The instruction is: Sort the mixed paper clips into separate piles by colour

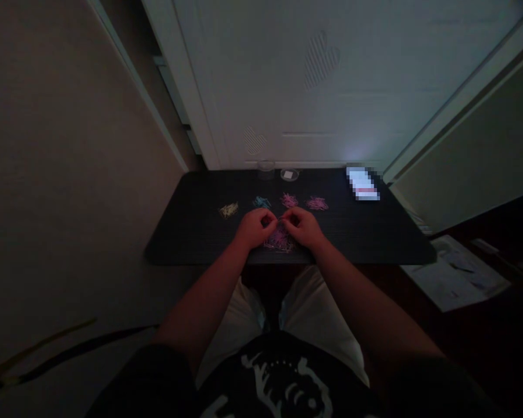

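Note:
My left hand [258, 225] and my right hand [301, 225] meet near the table's front middle, fingertips almost touching. Each is closed in a pinch; whatever is between the fingers is too small and dim to make out. Right below them lies a mixed heap [279, 239] of thin, short pink and purple pieces, partly covered by the hands. Beyond the hands, smaller piles of similar pieces form a row: a yellowish pile [229, 210], a blue pile [262, 202], a pink pile [289, 200] and a pinkish-purple pile [317, 203].
A clear round container [266, 169] and a clear lid-like disc [290, 174] with a white label stand at the back of the dark table [192, 232]. A lit phone [363, 183] is at the back right. A white panel with hearts rises behind; papers [457, 273] lie lower right.

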The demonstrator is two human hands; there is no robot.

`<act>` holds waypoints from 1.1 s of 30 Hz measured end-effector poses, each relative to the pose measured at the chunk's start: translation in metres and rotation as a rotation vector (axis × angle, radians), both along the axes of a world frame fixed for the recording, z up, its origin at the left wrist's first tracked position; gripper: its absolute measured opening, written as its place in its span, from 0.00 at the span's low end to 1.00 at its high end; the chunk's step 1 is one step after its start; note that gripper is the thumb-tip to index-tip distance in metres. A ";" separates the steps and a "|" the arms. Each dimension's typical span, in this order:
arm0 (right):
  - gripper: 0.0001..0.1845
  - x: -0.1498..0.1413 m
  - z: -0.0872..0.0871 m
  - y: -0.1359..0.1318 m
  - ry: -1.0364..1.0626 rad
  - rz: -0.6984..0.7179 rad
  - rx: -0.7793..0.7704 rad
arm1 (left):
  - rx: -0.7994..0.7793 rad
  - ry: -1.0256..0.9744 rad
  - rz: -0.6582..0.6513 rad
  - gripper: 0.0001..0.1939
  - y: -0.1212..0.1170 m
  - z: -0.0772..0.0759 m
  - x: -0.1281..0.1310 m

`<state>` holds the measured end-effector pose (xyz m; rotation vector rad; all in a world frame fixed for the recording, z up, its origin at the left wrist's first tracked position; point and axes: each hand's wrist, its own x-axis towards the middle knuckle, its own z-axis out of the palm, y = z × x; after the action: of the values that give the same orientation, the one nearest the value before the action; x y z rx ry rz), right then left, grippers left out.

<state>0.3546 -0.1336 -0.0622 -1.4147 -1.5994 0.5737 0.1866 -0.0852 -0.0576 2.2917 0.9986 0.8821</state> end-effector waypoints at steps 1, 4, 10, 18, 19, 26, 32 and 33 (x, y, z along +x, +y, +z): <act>0.05 0.000 0.000 0.000 -0.015 -0.010 0.006 | 0.002 0.000 0.000 0.06 0.000 0.000 0.000; 0.06 0.000 0.000 0.001 -0.037 -0.023 0.022 | 0.007 -0.002 -0.005 0.05 0.000 0.000 0.000; 0.05 0.001 -0.002 0.002 -0.028 -0.025 0.050 | -0.005 -0.016 -0.016 0.05 0.000 0.001 0.000; 0.05 0.002 -0.005 0.003 -0.019 -0.009 0.065 | -0.002 -0.022 -0.002 0.06 -0.001 0.002 -0.001; 0.05 0.002 -0.005 0.003 -0.025 -0.008 0.070 | -0.001 -0.029 0.001 0.06 -0.001 0.002 -0.001; 0.06 0.002 -0.004 0.003 -0.047 -0.001 0.088 | 0.032 -0.051 0.022 0.05 -0.001 0.002 -0.001; 0.05 0.003 -0.005 0.004 -0.078 0.023 0.111 | -0.004 -0.049 -0.038 0.09 -0.003 0.001 0.000; 0.05 0.003 -0.005 0.004 -0.083 0.024 0.113 | -0.010 -0.038 -0.036 0.09 -0.003 0.001 0.000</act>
<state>0.3572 -0.1296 -0.0672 -1.3529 -1.6894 0.4363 0.1870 -0.0879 -0.0568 2.2688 0.9406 0.8998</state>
